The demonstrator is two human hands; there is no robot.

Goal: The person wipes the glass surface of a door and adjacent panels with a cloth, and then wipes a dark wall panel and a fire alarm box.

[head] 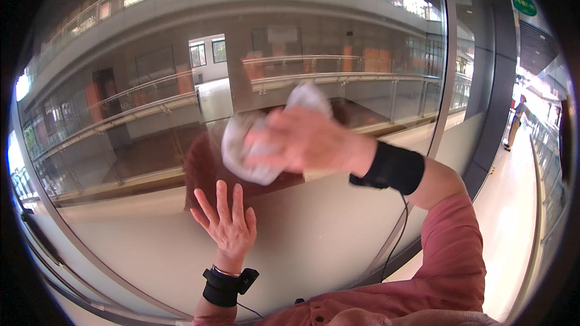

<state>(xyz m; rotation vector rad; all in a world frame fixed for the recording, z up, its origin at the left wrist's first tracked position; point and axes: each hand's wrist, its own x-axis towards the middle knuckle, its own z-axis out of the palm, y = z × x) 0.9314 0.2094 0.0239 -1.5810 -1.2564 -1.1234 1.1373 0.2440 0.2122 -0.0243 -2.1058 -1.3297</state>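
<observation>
My right hand (308, 142) is pressed over a white cloth (238, 151) against a large glass pane (149, 113). Both the hand and the cloth are blurred, and part of the cloth shows above my knuckles. Lower and to the left, my left hand (229, 224) holds nothing. Its fingers point up and are spread in front of the pane's frosted lower band (317, 231); whether the palm touches the surface I cannot tell. Each wrist wears a black band with a thin cable.
A metal frame upright (442, 77) borders the pane on the right, beside a dark column (491, 81). Farther right runs a walkway (503, 217) with a glass railing (543, 163), where a person (515, 122) stands in the distance. Railings and corridors are reflected in the glass.
</observation>
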